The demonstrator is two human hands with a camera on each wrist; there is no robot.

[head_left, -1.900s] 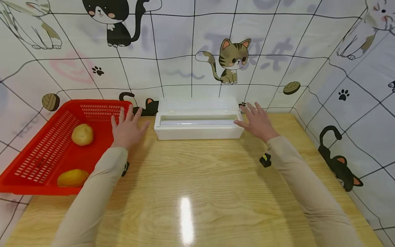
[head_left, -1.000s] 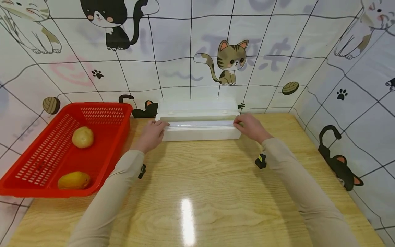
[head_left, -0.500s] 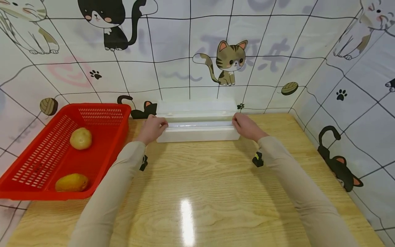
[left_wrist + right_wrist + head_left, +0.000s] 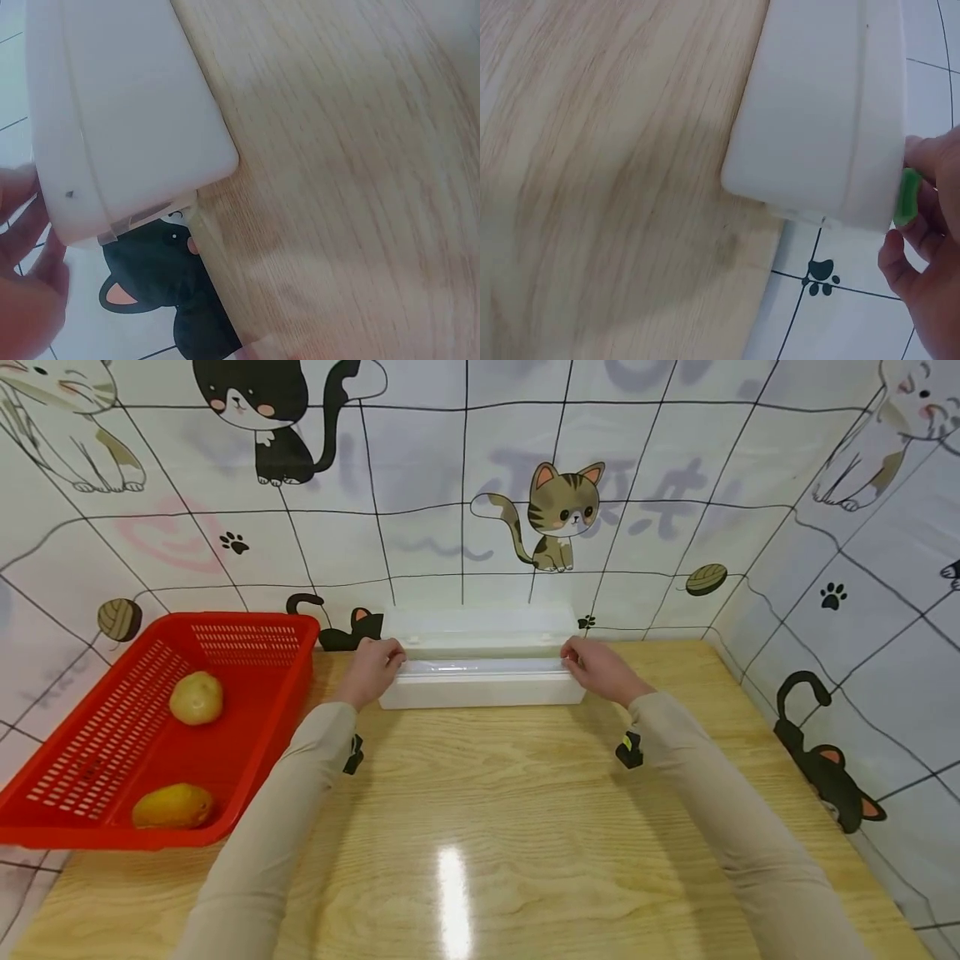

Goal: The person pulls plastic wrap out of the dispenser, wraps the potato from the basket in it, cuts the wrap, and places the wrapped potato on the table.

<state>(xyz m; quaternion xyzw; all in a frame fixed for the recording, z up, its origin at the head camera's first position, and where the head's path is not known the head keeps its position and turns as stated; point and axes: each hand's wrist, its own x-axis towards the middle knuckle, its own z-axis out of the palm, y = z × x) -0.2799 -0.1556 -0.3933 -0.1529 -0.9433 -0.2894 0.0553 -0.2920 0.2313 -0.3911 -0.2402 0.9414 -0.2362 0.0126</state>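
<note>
Both hands have come in to the ends of the white box (image 4: 480, 693): the left hand (image 4: 369, 671), spread above the basket's edge about two seconds ago, and the right hand (image 4: 600, 667), then spread at the box's right corner. The box's lid (image 4: 480, 627) stands open at the back. The shiny roll (image 4: 483, 666) lies lengthwise at the box's opening, between the two hands. The left hand's fingers are bent and drawn together at its left end, apparently pinching it; the left wrist view hides the contact. At the right end, the right hand's bent fingers and thumb close around a green piece (image 4: 907, 199), just beside the box's edge.
</note>
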